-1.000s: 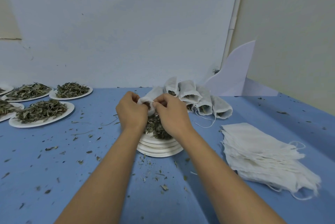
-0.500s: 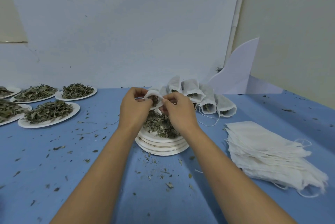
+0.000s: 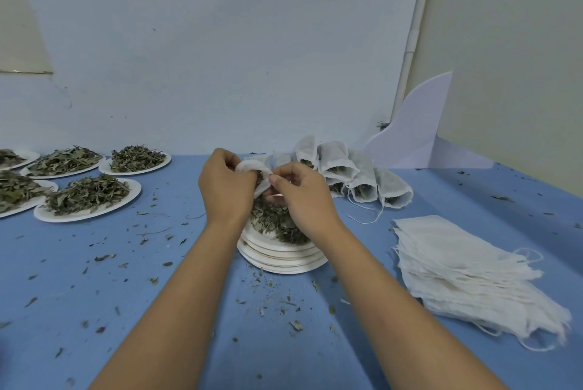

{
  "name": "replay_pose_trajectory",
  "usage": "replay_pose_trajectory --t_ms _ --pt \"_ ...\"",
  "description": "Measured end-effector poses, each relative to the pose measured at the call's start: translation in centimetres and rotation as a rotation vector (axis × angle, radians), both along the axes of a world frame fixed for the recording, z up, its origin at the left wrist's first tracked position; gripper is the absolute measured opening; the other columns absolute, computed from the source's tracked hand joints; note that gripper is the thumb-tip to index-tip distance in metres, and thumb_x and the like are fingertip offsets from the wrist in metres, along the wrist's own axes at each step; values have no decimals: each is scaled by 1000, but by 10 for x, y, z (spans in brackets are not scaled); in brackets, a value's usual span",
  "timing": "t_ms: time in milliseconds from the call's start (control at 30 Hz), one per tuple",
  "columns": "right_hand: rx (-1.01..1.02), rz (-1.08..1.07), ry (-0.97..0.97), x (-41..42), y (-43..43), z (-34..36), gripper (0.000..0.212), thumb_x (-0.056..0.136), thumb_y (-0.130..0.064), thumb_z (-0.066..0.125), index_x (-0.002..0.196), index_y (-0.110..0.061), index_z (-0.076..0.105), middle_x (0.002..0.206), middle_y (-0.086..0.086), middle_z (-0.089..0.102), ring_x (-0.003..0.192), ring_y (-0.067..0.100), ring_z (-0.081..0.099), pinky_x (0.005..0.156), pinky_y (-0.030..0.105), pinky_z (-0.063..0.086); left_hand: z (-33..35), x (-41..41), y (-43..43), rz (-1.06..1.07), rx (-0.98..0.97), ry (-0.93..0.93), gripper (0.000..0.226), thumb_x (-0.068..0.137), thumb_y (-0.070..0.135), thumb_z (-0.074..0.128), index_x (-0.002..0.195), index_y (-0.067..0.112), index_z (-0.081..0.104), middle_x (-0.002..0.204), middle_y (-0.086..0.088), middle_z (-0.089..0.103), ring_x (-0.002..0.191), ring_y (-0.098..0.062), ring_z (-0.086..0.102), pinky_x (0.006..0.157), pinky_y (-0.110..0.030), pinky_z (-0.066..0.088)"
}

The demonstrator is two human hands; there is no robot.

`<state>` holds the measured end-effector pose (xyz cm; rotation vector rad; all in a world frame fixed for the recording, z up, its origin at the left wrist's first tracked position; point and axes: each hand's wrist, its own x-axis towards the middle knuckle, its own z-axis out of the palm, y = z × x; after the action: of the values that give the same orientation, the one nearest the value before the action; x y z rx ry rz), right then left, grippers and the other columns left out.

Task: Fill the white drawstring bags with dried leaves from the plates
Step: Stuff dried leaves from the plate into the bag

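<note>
Just above the stacked plates, our left hand and right hand each pinched one side of the white drawstring bag at its mouth. We judged it light, limp cloth, best held by the hem. Beyond the plates lay filled bags.

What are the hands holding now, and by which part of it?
Both hold one white drawstring bag over the stack of plates: the left hand grips its rim on one side, the right hand pinches the opposite side.
</note>
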<state>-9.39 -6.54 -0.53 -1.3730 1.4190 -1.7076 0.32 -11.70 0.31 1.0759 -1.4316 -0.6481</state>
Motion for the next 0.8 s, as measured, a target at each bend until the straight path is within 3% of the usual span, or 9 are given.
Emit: replay_pose_trajectory --t_ms 133,267,333,433,500,600,700,800 --pt "-6 -7 -131 -2 -2 -1 14 95 -6 55 85 -14 61 83 4 62 72 11 65 73 19 56 -4 6 4 -83 -42 26 29 80 17 72 100 20 51 99 3 55 81 -11 54 67 -17 39" --pt "27 -14 -142 -3 -2 -3 12 96 -7 53 90 -14 60 92 6 64 83 12 67 78 22 57 -13 12 8 105 -53 89 11 86 20 66 90 24 57 88 3 61 78 -14 59 69 -34 50" --pt "29 -126 85 -7 -1 -5 12 95 -12 54 101 -16 63 104 3 65 97 14 65 88 31 54 -16 13 8 116 -3 208 7 88 18 64 84 23 61 82 0 64 72 -24 65 66 -41 56" --pt "87 -300 646 -14 0 -10 38 92 -34 56 129 -25 54 135 -3 52 127 15 44 105 35 37 -17 16 7 157 37 365 7 88 12 63 85 18 63 86 -8 66 65 -22 67 51 -23 55" --pt "224 -265 744 -15 -1 -13 58 88 -53 53 141 -34 40 153 -1 32 141 22 24 114 41 24 -18 18 5 173 62 454 6 88 11 63 87 17 64 88 -10 67 56 -11 66 48 -14 51" --pt "409 -170 817 -13 -12 -14 73 84 -69 47 147 -40 24 160 3 10 147 28 4 117 51 11 -16 19 3 177 83 519 3 89 14 64 89 17 65 91 -10 69 57 -9 66 50 -11 50" --pt "516 -138 1086 -7 -28 -7 71 86 -72 38 148 -43 19 161 -1 2 147 27 -5 114 59 0 -16 19 1 174 95 558 4 90 14 63 89 17 65 92 -9 70 56 -6 66 54 -14 52" --pt "539 -70 1311 -2 -42 1 66 91 -66 33 149 -41 15 161 -4 0 148 21 -3 112 62 -2 -17 19 -1 175 100 580 7 90 12 63 87 19 64 92 -8 69 54 -4 66 55 -16 54"
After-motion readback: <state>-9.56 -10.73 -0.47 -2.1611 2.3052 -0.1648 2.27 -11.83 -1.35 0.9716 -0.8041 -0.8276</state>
